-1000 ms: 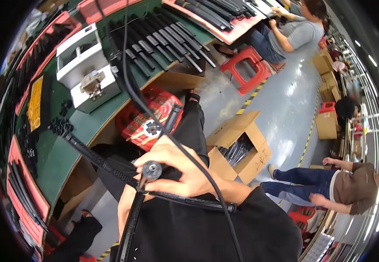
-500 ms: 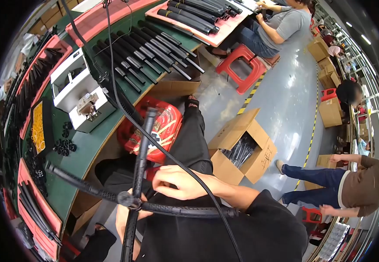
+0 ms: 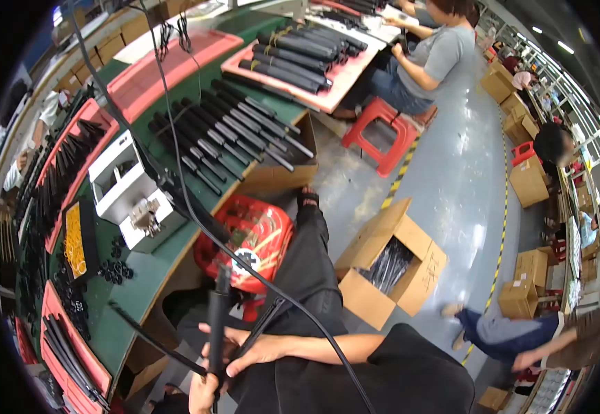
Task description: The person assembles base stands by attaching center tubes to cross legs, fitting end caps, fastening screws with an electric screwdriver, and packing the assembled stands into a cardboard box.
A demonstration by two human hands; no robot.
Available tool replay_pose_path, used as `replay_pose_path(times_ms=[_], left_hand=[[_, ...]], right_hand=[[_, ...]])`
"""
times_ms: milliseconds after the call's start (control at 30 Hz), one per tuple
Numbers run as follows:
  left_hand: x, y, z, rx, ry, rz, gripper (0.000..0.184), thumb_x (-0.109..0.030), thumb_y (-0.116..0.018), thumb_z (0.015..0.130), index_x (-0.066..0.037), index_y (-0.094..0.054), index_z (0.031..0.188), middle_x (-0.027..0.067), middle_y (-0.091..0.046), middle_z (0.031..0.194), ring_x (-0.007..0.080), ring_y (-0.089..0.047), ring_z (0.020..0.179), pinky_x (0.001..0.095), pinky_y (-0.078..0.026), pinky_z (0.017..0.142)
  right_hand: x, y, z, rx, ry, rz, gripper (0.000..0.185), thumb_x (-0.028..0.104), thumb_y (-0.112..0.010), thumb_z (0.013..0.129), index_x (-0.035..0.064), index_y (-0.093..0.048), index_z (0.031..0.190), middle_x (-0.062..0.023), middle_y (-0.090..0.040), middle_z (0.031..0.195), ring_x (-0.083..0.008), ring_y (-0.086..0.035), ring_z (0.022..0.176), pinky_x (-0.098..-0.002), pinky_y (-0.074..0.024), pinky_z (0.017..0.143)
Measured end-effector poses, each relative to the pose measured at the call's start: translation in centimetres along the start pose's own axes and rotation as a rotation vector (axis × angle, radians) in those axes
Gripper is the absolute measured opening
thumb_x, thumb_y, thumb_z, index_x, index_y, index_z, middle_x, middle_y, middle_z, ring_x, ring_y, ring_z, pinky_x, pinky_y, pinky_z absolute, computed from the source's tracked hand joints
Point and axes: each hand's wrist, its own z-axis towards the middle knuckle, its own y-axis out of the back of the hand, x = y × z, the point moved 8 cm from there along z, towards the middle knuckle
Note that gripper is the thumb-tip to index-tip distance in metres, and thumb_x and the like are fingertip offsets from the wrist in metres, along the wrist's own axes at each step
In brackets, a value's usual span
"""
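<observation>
A black four-armed rod frame (image 3: 218,324) is in front of my lap, one arm upright and another slanting out to the left. Two more thin black arms lie close together, slanting up to the right. My left hand (image 3: 203,392) is closed round the lower part of the upright arm. My right hand (image 3: 258,350) grips the frame just above it, thumb and fingers round the gathered rods. The hub is hidden behind my hands. A black cable (image 3: 293,297) hangs across the view in front of my right forearm.
A green workbench (image 3: 144,290) at left bears a white machine (image 3: 134,196), black tubes (image 3: 224,131) and a tray of yellow bands (image 3: 74,238). A red stool (image 3: 265,238) and an open carton (image 3: 424,276) stand nearby. A co-worker (image 3: 438,62) sits farther up; another person (image 3: 521,338) walks at right.
The frame's arms stood spread in a cross; now some are folded together. My right hand has moved down onto the rods. The walking person has moved lower at the right.
</observation>
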Motion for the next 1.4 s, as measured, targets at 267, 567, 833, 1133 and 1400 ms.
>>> replay_pose_path(times_ms=[267,567,833,1133,1400], left_hand=[[-0.9,-3.8,-1.4,0.142,0.266,0.442,0.050,-0.036,-0.059,0.103,0.000,-0.058,0.138,0.0137,-0.069,0.108,0.0284,-0.066,0.094,0.0408,-0.054,0.082],[-5.6,-5.0,0.3,0.330,0.286,0.702,0.053,-0.040,-0.065,0.097,0.000,-0.051,0.129,0.0096,-0.068,0.086,0.0204,-0.062,0.068,0.0314,-0.049,0.063],[-8.5,-2.7,2.9,0.178,0.028,0.743,0.062,-0.036,-0.068,0.091,-0.004,-0.047,0.141,0.0177,-0.072,0.094,0.0318,-0.066,0.066,0.0391,-0.053,0.071],[-16.0,-9.6,8.0,-0.224,-0.829,0.596,0.067,-0.022,-0.080,0.081,-0.004,-0.052,0.139,0.0154,-0.068,0.123,0.0336,-0.068,0.102,0.0397,-0.053,0.090],[-17.1,-15.8,12.7,-0.303,-1.078,0.388,0.048,-0.002,-0.077,0.069,-0.004,-0.058,0.113,0.0100,-0.066,0.104,0.0286,-0.062,0.087,0.0372,-0.050,0.084]], right_hand=[[5.2,2.2,0.9,-0.152,0.092,0.307,0.087,0.029,-0.078,0.092,0.0062,-0.031,0.162,-0.0169,-0.056,0.142,-0.0276,-0.058,0.126,-0.0364,-0.0421,0.110],[6.4,1.5,3.0,0.085,0.240,0.499,0.044,0.031,-0.076,0.094,0.0050,-0.056,0.123,-0.0147,-0.068,0.102,-0.0274,-0.068,0.089,-0.0428,-0.0538,0.093],[17.9,-0.9,4.9,-0.248,0.433,0.208,0.020,0.012,-0.070,0.094,0.0067,-0.051,0.096,-0.0070,-0.056,0.066,-0.0204,-0.057,0.056,-0.0342,-0.0519,0.062],[28.6,-6.4,1.9,-0.038,0.817,-0.306,0.045,0.029,-0.071,0.097,0.0034,-0.049,0.127,-0.0068,-0.065,0.065,-0.0197,-0.059,0.053,-0.0350,-0.0536,0.057],[32.5,-9.6,-2.7,-0.226,0.907,-0.690,0.033,0.033,-0.069,0.100,0.0110,-0.045,0.106,0.0001,-0.062,0.064,-0.0136,-0.059,0.049,-0.0278,-0.0525,0.052]])
